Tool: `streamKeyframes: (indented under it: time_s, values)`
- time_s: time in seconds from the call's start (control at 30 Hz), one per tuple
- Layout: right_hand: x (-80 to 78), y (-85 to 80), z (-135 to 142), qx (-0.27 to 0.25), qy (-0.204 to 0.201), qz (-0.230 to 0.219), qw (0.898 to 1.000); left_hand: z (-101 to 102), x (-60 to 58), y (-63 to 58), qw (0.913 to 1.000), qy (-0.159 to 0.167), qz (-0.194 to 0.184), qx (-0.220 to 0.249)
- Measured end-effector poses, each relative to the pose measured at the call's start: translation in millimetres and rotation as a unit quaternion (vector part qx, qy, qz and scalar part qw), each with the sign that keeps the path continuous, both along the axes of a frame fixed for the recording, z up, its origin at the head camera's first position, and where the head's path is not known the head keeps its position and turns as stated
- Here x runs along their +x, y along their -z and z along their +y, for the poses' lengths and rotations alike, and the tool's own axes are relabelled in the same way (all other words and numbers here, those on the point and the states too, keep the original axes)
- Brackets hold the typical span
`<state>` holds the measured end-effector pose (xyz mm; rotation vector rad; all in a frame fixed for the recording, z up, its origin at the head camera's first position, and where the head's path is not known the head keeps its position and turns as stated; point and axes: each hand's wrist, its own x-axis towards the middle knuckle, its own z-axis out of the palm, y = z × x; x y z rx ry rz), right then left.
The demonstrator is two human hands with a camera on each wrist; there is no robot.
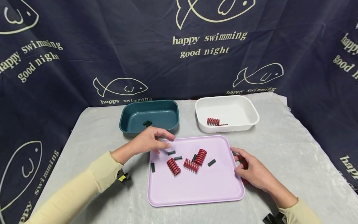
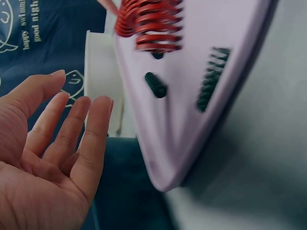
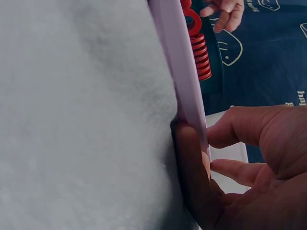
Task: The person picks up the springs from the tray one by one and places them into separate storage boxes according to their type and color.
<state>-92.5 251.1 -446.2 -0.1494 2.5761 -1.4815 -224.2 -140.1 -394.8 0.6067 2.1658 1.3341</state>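
Note:
A lilac tray point(image 1: 195, 191) lies on the cloth with three thick red springs point(image 1: 173, 167) near its middle and several small dark green springs point(image 1: 211, 162) scattered around them. My right hand point(image 1: 253, 169) holds the tray's right rim, thumb on one side and fingers on the other, as the right wrist view shows at the edge. Over the tray's far left corner hovers my left hand point(image 1: 149, 140), fingers loosely spread and palm empty in the left wrist view. Closest to it is a small green spring point(image 1: 171, 152) lying just below the fingertips in the head view.
Behind the tray on the left stands a teal bin point(image 1: 167, 116) with small dark springs point(image 1: 147, 123) inside. A white bin point(image 1: 235, 109) at the back right contains red springs point(image 1: 213, 121). Dark blue printed fabric point(image 1: 179, 71) hangs behind and beside the table.

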Motion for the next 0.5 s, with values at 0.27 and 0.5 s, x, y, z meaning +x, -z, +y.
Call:
streamKeyframes:
  time_s: [0.27,0.5]
  values:
    - [-0.1,-0.1,-2,-0.007,0.004,-0.012,1.0,1,5.7,18.3,1.0,-0.001,0.003,-0.009]
    - [-2.3,0.6,-4,0.023,0.005,-0.005,1.0,-3,6.3,31.2,0.9998,-0.009,0.007,-0.014]
